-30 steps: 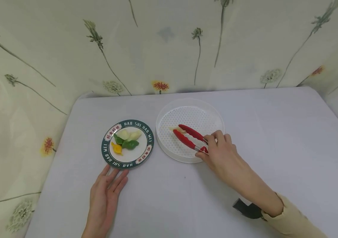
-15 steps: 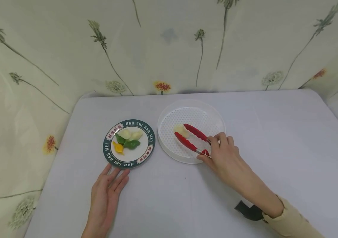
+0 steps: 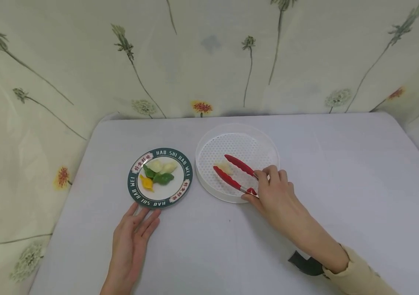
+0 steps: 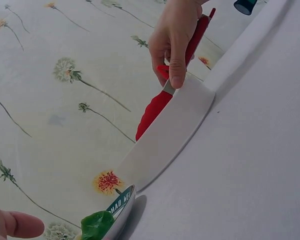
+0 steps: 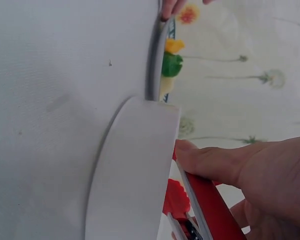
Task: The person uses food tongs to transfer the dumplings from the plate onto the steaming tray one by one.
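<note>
From the head view the right hand (image 3: 272, 189) grips the red tongs (image 3: 236, 173), whose tips stand parted around a pale dumpling (image 3: 225, 167) lying in the white perforated tray (image 3: 209, 186); a gentle, even squeeze would suit so soft a piece; the left hand (image 3: 133, 235) lies flat, fingers straight, at the plate (image 3: 159, 201). From both wrist views the tray wall hides the dumpling; the tong tips are cut off.
</note>
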Demonstrator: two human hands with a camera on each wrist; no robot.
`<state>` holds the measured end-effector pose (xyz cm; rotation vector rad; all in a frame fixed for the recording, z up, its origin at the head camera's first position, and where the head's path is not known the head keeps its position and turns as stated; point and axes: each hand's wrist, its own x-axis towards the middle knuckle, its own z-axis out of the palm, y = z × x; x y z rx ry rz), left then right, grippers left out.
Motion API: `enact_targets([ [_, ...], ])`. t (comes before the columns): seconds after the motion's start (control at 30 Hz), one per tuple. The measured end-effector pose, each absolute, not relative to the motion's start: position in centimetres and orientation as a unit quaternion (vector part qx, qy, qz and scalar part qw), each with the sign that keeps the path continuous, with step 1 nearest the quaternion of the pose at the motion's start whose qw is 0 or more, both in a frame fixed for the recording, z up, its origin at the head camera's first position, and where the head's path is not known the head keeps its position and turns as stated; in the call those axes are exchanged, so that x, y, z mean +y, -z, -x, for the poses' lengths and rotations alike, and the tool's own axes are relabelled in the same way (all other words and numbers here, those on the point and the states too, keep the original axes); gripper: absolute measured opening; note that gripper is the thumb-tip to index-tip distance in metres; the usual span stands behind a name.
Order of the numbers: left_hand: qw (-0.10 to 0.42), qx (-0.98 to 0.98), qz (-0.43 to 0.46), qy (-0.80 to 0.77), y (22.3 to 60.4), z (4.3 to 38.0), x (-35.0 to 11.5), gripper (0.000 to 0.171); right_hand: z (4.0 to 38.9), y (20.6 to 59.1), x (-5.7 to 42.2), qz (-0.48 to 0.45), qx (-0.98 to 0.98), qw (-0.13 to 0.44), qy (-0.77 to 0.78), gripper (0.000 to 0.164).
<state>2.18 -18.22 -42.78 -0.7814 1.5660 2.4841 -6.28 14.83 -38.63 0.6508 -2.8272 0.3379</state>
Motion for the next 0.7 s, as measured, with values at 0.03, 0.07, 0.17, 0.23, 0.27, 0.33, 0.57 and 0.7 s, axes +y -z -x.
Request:
enact_targets([
  [0.03,0.052,0.515,0.256,-0.816,42.8,-2.2,-18.2,0.066,6.2,38.6,14.8,-0.220,-0.962,0.109,-0.116,0.066],
  [0.07,0.052,0.516,0.256,-0.815,42.7,-2.1,-18.2,0.066,6.2,38.5,14.7,-0.219,-0.963,0.107,-0.118,0.066],
  [0.17,0.054,0.518,0.257,-0.814,42.6,-2.1,-18.2,0.066,6.2,38.1,14.4,-0.220,-0.962,0.108,-0.120,0.067],
  [0.23,0.054,0.517,0.257,-0.815,42.6,-2.1,-18.2,0.066,6.1,37.7,14.1,-0.224,-0.961,0.109,-0.123,0.067],
  [0.27,0.055,0.516,0.258,-0.815,42.5,-2.1,-18.2,0.066,6.1,37.5,13.9,-0.226,-0.960,0.110,-0.125,0.067],
  [0.33,0.054,0.514,0.258,-0.816,42.5,-2.1,-18.1,0.066,6.0,37.1,13.6,-0.229,-0.959,0.113,-0.127,0.067],
  [0.57,0.053,0.512,0.261,-0.816,42.5,-2.1,-18.1,0.066,5.8,36.4,11.9,-0.244,-0.955,0.110,-0.126,0.062],
  [0.7,0.052,0.512,0.261,-0.816,42.4,-2.2,-18.1,0.067,5.7,36.4,10.6,-0.257,-0.953,0.097,-0.130,0.063],
])
